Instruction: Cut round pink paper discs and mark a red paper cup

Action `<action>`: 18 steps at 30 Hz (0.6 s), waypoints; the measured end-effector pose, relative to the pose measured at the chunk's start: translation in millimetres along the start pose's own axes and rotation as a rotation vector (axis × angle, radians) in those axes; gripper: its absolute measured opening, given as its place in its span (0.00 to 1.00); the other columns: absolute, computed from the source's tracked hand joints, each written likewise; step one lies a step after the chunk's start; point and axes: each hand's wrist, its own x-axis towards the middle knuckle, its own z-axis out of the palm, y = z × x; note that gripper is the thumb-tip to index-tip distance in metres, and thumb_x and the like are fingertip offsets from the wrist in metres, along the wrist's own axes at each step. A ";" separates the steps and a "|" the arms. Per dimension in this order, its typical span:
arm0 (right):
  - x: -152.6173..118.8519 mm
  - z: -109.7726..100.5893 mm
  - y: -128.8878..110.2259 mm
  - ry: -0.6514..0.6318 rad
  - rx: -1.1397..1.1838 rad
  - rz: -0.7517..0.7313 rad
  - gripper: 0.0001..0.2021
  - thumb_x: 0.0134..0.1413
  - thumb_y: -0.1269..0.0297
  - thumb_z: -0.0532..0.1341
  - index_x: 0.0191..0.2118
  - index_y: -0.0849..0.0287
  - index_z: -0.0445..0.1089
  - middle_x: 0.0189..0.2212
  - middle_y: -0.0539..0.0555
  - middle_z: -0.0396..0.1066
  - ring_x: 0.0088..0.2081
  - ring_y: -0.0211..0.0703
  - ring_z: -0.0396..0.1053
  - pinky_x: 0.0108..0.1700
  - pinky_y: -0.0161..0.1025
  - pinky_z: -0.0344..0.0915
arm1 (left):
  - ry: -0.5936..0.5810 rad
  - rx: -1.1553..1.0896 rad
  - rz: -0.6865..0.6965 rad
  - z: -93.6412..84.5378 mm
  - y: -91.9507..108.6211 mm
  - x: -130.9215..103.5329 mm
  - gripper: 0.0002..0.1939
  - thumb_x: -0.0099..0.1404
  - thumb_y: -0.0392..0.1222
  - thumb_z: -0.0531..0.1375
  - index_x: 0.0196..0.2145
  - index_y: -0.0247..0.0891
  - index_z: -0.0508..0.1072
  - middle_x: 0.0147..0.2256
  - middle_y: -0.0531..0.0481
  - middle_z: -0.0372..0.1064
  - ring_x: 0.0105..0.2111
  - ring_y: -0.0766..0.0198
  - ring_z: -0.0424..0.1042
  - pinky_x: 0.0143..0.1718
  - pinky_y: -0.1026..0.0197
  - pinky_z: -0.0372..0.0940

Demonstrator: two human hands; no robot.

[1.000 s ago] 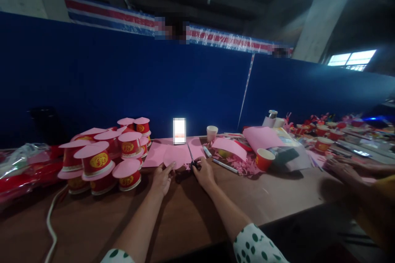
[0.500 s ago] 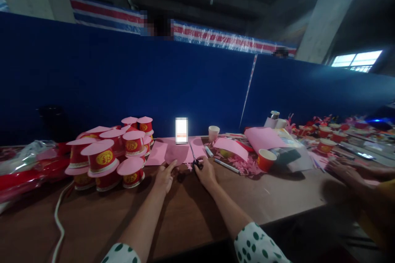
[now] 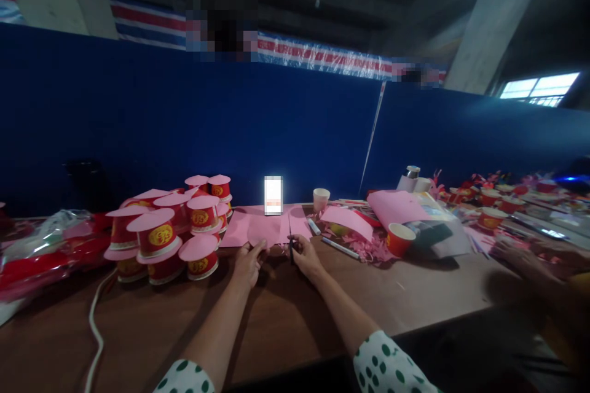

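My left hand [image 3: 249, 264] pinches the lower edge of a pink paper piece [image 3: 259, 234], which overlaps the pink sheets [image 3: 235, 228] lying behind it. In my right hand [image 3: 306, 256] are dark scissors [image 3: 291, 247], their blades pointing away from me beside the paper. Behind both hands a bright upright screen [image 3: 273, 195] stands on the pink sheets. Small pink scraps lie between the hands, too small to make out well.
Stacked red cups with pink discs [image 3: 159, 234] stand left, beside a white cable [image 3: 94, 319] and plastic-wrapped red items [image 3: 50, 258]. To the right are a white cup [image 3: 321, 198], markers [image 3: 340, 248], pink shreds and a red cup [image 3: 401, 239]. Another person's hand [image 3: 516, 258] is far right.
The scissors have turned to point straighter ahead in my right hand. The paper in my left hand now lies flatter against the sheets. The view has shifted slightly.
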 end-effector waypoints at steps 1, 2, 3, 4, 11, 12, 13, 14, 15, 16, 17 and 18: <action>-1.3 0.5 -0.9 -0.014 0.006 -0.002 0.17 0.42 0.62 0.62 0.41 0.60 0.64 0.22 0.47 0.66 0.23 0.35 0.64 0.23 0.30 0.59 | 0.005 0.005 0.000 0.6 0.5 -0.8 0.11 0.43 0.33 0.66 0.25 0.34 0.67 0.23 0.56 0.68 0.22 0.73 0.69 0.26 0.70 0.66; -2.7 1.0 -1.9 -0.030 0.010 -0.005 0.16 0.41 0.63 0.63 0.39 0.60 0.65 0.23 0.48 0.66 0.24 0.35 0.65 0.24 0.30 0.60 | 0.011 0.011 0.000 1.3 0.9 -1.6 0.12 0.42 0.33 0.67 0.24 0.34 0.67 0.22 0.56 0.68 0.22 0.73 0.69 0.26 0.70 0.66; -4.0 1.5 -2.9 -0.048 0.012 -0.010 0.15 0.41 0.63 0.63 0.39 0.60 0.66 0.24 0.48 0.67 0.26 0.36 0.65 0.25 0.31 0.61 | 0.018 0.020 -0.001 1.8 1.1 -2.2 0.12 0.42 0.33 0.67 0.24 0.34 0.67 0.21 0.56 0.68 0.21 0.73 0.69 0.25 0.70 0.66; -5.2 2.0 -3.8 -0.067 0.013 -0.013 0.15 0.40 0.64 0.64 0.38 0.60 0.66 0.24 0.48 0.66 0.26 0.36 0.65 0.26 0.31 0.61 | 0.023 0.030 -0.004 2.1 1.2 -2.6 0.13 0.41 0.33 0.67 0.24 0.34 0.66 0.21 0.56 0.67 0.21 0.72 0.69 0.24 0.70 0.65; -7.4 3.0 -2.0 -0.136 0.040 -0.022 0.13 0.46 0.63 0.61 0.40 0.58 0.65 0.25 0.47 0.65 0.24 0.33 0.62 0.25 0.30 0.59 | 0.026 0.060 -0.009 2.7 -0.2 -2.8 0.14 0.41 0.36 0.67 0.26 0.36 0.67 0.23 0.56 0.69 0.22 0.72 0.70 0.19 0.72 0.60; -7.2 3.0 -1.4 -0.141 0.045 -0.021 0.13 0.46 0.62 0.60 0.40 0.58 0.65 0.25 0.47 0.65 0.24 0.33 0.62 0.25 0.30 0.59 | 0.028 0.062 -0.012 3.1 0.2 -3.2 0.14 0.41 0.36 0.67 0.26 0.36 0.67 0.23 0.56 0.68 0.21 0.72 0.69 0.19 0.72 0.61; -7.0 3.0 -1.1 -0.146 0.049 -0.019 0.12 0.47 0.62 0.60 0.40 0.58 0.65 0.25 0.47 0.65 0.24 0.33 0.62 0.26 0.30 0.60 | 0.032 0.065 -0.015 3.6 0.8 -3.8 0.14 0.41 0.37 0.67 0.26 0.37 0.67 0.23 0.56 0.68 0.21 0.72 0.69 0.20 0.71 0.61; -7.0 2.9 -1.0 -0.151 0.052 -0.017 0.12 0.47 0.62 0.60 0.39 0.58 0.65 0.24 0.47 0.65 0.24 0.33 0.63 0.26 0.31 0.60 | 0.035 0.070 -0.018 4.2 1.5 -4.6 0.14 0.41 0.37 0.67 0.26 0.37 0.66 0.23 0.57 0.68 0.20 0.73 0.68 0.20 0.71 0.62; -7.0 2.8 -1.1 -0.155 0.055 -0.016 0.12 0.47 0.61 0.60 0.39 0.58 0.65 0.24 0.47 0.65 0.24 0.34 0.63 0.27 0.31 0.61 | 0.040 0.076 -0.021 4.7 2.3 -5.4 0.14 0.41 0.37 0.67 0.26 0.37 0.66 0.23 0.57 0.68 0.20 0.73 0.68 0.21 0.71 0.62; -7.1 2.7 -1.4 -0.159 0.059 -0.015 0.12 0.47 0.61 0.60 0.38 0.58 0.65 0.24 0.47 0.65 0.25 0.34 0.63 0.27 0.31 0.61 | 0.045 0.084 -0.025 5.2 3.2 -6.2 0.14 0.41 0.38 0.67 0.26 0.37 0.67 0.23 0.57 0.68 0.19 0.73 0.68 0.21 0.71 0.63; -7.2 2.6 -1.9 -0.164 0.062 -0.013 0.12 0.46 0.61 0.61 0.38 0.58 0.65 0.24 0.47 0.65 0.25 0.34 0.64 0.28 0.32 0.62 | 0.051 0.093 -0.029 5.5 3.9 -6.9 0.14 0.41 0.38 0.67 0.26 0.36 0.67 0.23 0.57 0.68 0.19 0.73 0.67 0.21 0.71 0.62; -7.3 2.4 -2.4 -0.169 0.066 -0.011 0.12 0.46 0.61 0.61 0.38 0.58 0.65 0.25 0.47 0.66 0.25 0.35 0.64 0.28 0.32 0.62 | 0.058 0.103 -0.032 5.7 4.4 -7.4 0.14 0.41 0.38 0.67 0.26 0.36 0.67 0.22 0.57 0.68 0.19 0.73 0.67 0.20 0.71 0.62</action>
